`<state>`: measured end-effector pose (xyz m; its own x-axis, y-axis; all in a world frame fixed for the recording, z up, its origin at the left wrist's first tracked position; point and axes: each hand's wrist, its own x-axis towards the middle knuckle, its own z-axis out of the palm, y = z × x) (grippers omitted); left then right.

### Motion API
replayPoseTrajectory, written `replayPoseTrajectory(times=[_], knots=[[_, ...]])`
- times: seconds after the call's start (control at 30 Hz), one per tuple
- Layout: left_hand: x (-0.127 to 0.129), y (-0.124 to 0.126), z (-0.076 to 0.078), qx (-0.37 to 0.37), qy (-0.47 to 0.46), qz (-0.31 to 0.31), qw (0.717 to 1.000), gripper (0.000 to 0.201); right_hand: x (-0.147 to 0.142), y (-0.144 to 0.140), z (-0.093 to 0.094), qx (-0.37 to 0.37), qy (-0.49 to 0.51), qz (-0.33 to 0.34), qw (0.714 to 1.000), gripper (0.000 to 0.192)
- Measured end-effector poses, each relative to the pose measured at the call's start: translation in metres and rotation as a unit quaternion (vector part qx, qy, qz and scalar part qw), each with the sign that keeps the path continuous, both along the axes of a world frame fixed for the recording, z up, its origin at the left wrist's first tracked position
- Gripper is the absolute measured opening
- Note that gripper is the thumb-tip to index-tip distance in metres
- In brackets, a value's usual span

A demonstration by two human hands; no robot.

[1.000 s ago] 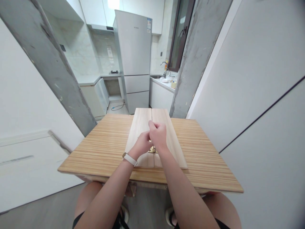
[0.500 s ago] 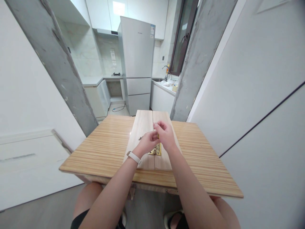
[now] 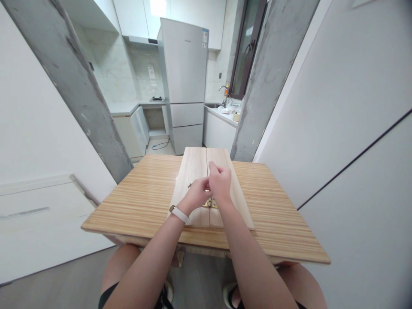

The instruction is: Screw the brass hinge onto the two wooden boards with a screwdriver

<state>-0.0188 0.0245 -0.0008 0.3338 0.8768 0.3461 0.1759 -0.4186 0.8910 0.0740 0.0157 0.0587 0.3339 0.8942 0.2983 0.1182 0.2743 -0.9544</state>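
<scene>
Two pale wooden boards lie side by side, the left board (image 3: 192, 165) and the right board (image 3: 240, 201), with a narrow seam between them. A brass-coloured hinge (image 3: 210, 202) lies across the seam, mostly covered by my hands. Over it my left hand (image 3: 196, 193) bends its fingers inward, thumb and fingertips close together. My right hand (image 3: 220, 182) is closed with the thumb on top, meeting the left fingertips. Anything pinched in either hand is hidden. Beside my left hand, a few small screws (image 3: 189, 185) rest on the left board.
The boards rest on a wood-grain table (image 3: 141, 193), its front edge above my knees. Behind it stand a grey fridge (image 3: 186, 64), a counter with a sink (image 3: 212, 106) and a tap. White panels and grey pillars flank the table on both sides.
My right hand has turned and closed more, moving slightly left and covering more of the hinge. My left hand stays almost in place. The right board's near end has shifted or shows further right.
</scene>
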Motion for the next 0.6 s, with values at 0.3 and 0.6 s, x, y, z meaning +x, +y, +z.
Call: replayPoseTrajectory(times=[0.3,0.6], knots=[[0.007,0.009,-0.008,-0.074,-0.154,-0.110,0.979,0.032,0.049,0.036,0.011,-0.094,0.072,0.450,0.885,0.057],[0.008,0.007,-0.006,0.032,0.006,0.010,0.999,0.021,0.011,-0.012,0.000,0.039,0.002,0.001,0.999,0.029]])
